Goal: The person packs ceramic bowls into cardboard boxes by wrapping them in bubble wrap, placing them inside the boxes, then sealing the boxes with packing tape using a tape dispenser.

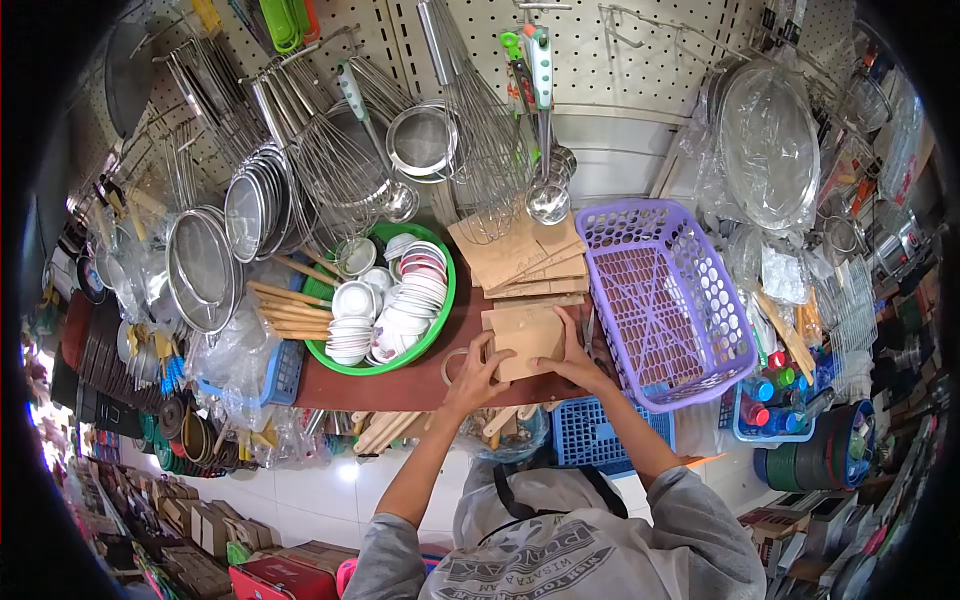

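Between my two hands is a small brown cardboard box (524,335), held over the front part of the reddish-brown tabletop (330,385). My left hand (478,372) grips its left side, with the thumb on the near face. At its right side my right hand (574,352) is closed on it, fingers at the upper corner and thumb lower on the face. Just behind lies a pile of more brown cardboard pieces (515,262). A roll of tape (452,366) seems to lie beside my left hand, partly hidden by it.
A green basin (449,310) of small white bowls (350,335) and wooden-handled strainers stands left. On the right is a purple plastic basket (745,360). Whisks (480,150), ladles (548,203) and sieves (200,270) hang low from the pegboard. A blue crate (605,430) sits below the table edge.
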`<state>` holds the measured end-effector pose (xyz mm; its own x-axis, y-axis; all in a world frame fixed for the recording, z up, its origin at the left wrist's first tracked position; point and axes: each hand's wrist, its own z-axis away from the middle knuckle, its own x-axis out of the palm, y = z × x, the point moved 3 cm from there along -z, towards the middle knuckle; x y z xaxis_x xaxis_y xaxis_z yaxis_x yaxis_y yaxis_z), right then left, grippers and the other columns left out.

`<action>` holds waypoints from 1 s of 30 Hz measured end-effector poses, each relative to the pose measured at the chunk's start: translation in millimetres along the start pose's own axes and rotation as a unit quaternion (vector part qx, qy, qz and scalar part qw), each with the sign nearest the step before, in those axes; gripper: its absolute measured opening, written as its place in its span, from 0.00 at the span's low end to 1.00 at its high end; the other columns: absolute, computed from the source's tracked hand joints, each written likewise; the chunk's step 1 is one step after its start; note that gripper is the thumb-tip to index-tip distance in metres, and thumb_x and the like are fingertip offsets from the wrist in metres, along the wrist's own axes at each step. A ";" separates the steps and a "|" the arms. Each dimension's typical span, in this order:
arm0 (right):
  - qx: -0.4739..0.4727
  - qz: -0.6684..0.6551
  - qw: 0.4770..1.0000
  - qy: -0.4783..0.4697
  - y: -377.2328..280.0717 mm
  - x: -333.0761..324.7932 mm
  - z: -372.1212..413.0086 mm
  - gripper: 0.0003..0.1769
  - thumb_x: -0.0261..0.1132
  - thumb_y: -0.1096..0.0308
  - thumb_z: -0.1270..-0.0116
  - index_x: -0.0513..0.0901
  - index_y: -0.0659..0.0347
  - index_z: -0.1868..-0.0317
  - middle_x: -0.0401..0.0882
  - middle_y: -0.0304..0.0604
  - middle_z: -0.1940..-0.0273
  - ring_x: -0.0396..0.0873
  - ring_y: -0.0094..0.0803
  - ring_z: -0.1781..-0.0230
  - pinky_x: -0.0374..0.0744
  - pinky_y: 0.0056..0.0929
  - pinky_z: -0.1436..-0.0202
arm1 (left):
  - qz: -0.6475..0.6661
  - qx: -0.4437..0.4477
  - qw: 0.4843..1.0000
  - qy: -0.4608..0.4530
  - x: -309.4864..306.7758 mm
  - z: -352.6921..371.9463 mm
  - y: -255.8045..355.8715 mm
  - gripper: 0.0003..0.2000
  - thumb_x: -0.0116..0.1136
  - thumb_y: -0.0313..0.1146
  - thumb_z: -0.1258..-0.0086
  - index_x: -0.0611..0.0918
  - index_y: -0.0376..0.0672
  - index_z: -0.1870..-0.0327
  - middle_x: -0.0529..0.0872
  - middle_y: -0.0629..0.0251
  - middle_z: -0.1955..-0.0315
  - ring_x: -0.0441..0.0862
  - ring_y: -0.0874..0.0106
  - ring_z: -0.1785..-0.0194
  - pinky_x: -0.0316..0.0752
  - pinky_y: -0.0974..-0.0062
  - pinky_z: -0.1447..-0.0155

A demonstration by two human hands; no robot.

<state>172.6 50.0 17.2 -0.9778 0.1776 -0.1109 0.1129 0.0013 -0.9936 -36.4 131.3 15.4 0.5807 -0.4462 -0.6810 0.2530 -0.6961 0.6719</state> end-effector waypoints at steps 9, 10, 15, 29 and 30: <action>-0.028 0.089 0.995 0.026 34.7 -12.6 -7.6 0.55 0.84 0.62 0.51 0.60 0.63 0.27 0.60 0.51 0.31 0.60 0.42 0.27 0.62 0.38 0.24 | -0.073 0.093 0.992 0.046 33.1 -8.4 -40.4 0.36 0.70 0.18 0.52 0.75 0.54 0.37 0.58 0.43 0.31 0.58 0.38 0.25 0.67 0.51 0.25; -0.024 0.118 0.992 0.035 35.2 -12.5 -8.9 0.53 0.84 0.61 0.52 0.64 0.65 0.28 0.61 0.50 0.33 0.62 0.42 0.28 0.63 0.38 0.24 | -0.070 0.091 0.992 0.046 34.9 -10.0 -44.1 0.36 0.69 0.18 0.51 0.75 0.54 0.37 0.58 0.42 0.31 0.58 0.38 0.25 0.67 0.51 0.25; -0.034 0.147 0.985 0.088 24.4 -10.2 -10.4 0.51 0.85 0.58 0.57 0.69 0.65 0.34 0.61 0.50 0.36 0.63 0.45 0.30 0.66 0.40 0.26 | -0.083 0.090 0.991 0.047 41.5 -15.5 -61.1 0.34 0.67 0.19 0.48 0.74 0.54 0.37 0.59 0.40 0.31 0.57 0.36 0.25 0.67 0.49 0.26; -0.089 0.274 0.954 0.085 34.8 -12.9 -5.4 0.43 0.83 0.62 0.54 0.72 0.51 0.37 0.56 0.50 0.34 0.62 0.52 0.30 0.68 0.47 0.27 | 0.004 0.039 0.998 0.043 10.5 -8.5 -24.9 0.32 0.72 0.34 0.38 0.70 0.45 0.33 0.72 0.49 0.33 0.68 0.47 0.27 0.67 0.56 0.25; -0.090 0.267 0.956 0.086 33.2 -11.9 -3.9 0.42 0.83 0.61 0.53 0.72 0.51 0.37 0.57 0.50 0.34 0.61 0.52 0.29 0.68 0.47 0.27 | 0.028 0.014 0.998 0.046 8.7 -9.7 -21.1 0.32 0.71 0.35 0.36 0.70 0.45 0.32 0.72 0.50 0.33 0.68 0.45 0.27 0.65 0.55 0.23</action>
<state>188.7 51.7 -14.5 -0.7306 0.3593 -0.5806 0.6315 0.0322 -0.7747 -29.2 147.5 -1.9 0.6626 -0.4324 -0.6115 0.1966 -0.6874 0.6991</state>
